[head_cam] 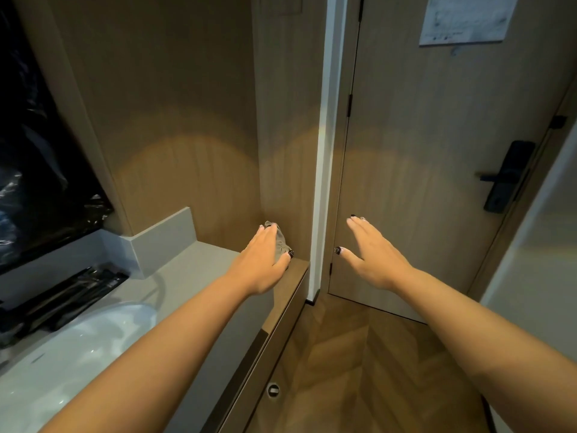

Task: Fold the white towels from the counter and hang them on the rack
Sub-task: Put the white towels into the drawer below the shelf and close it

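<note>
Both forearms reach past the white basin (62,348). Left hand (265,260) lies flat, fingers straight, on a small crumpled greyish cloth (282,242), possibly a towel, at the far corner of the grey counter (193,267). Right hand (371,254) hovers spread beside the counter. Cloth looks soft, light; pinch an edge.

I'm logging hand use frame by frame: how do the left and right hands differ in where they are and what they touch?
The left hand lies over the corner of the grey counter, on a small crumpled object; the right hand hangs in the air in front of the wooden door, touching nothing. The left thumb reaches the counter's edge; the right thumb points free. Both hands are palm down with straight fingers and dark nails.
</note>
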A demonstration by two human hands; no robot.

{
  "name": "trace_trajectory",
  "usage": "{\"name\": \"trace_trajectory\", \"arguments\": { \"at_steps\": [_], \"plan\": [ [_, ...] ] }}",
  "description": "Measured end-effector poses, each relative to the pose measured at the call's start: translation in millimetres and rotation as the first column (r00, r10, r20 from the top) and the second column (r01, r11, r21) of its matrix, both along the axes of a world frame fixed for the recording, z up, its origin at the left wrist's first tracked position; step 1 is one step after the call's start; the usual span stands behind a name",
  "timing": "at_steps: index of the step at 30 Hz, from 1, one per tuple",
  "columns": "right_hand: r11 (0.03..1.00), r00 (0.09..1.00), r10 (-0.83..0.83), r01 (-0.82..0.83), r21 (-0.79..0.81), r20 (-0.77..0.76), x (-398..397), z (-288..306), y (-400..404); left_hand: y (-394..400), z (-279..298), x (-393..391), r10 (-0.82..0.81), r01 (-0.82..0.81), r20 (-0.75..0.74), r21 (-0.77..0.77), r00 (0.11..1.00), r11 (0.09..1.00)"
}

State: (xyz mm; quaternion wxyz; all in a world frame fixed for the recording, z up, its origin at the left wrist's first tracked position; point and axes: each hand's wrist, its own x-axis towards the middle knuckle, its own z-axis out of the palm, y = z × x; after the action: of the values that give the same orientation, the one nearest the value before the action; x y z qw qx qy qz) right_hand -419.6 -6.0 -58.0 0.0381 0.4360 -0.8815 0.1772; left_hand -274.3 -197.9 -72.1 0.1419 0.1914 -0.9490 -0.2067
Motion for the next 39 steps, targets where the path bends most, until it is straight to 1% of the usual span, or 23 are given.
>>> {"name": "trace_trajectory", "arguments": {
  "at_steps": [6, 13, 17, 20, 26, 32, 39],
  "plan": [
    [0.998, 0.999, 0.049, -0.048, 0.050, -0.012, -81.8, -16.2, -8.8, -9.8, -20.9, -81.1, 0.029, -0.029, 0.008, 0.007, 1.000, 1.000],
    [0.979, 0.989, 0.148, -0.149, 0.137, 0.015, -187.7, -37.5, -24.7, -19.2, -48.8, -177.1, 0.140, -0.141, 0.038, 0.042, 0.989, 0.989],
    [0.963, 0.975, 0.221, -0.222, 0.153, 0.024, -239.3, -45.5, -41.5, -24.8, -62.2, -220.5, 0.185, -0.187, 0.040, 0.070, 0.982, 0.980],
    [0.951, 0.965, 0.258, -0.261, 0.167, 0.041, -271.0, -58.0, -58.6, -33.5, -74.8, -245.5, 0.209, -0.214, 0.070, 0.083, 0.975, 0.973],
    [0.928, 0.947, 0.312, -0.322, 0.188, 0.080, -327.6, -82.5, -115.0, -70.0, -98.9, -287.7, 0.229, -0.242, 0.118, 0.101, 0.966, 0.965],
    [0.898, 0.923, 0.368, -0.384, 0.216, 0.113, -372.8, -107.6, -184.1, -126.8, -117.1, -329.0, 0.240, -0.255, 0.132, 0.108, 0.962, 0.961],
    [0.859, 0.887, 0.432, -0.460, 0.225, 0.164, -417.5, -119.5, -254.2, -176.6, -126.5, -371.4, 0.289, -0.313, 0.183, 0.123, 0.940, 0.942]
  ]
}}
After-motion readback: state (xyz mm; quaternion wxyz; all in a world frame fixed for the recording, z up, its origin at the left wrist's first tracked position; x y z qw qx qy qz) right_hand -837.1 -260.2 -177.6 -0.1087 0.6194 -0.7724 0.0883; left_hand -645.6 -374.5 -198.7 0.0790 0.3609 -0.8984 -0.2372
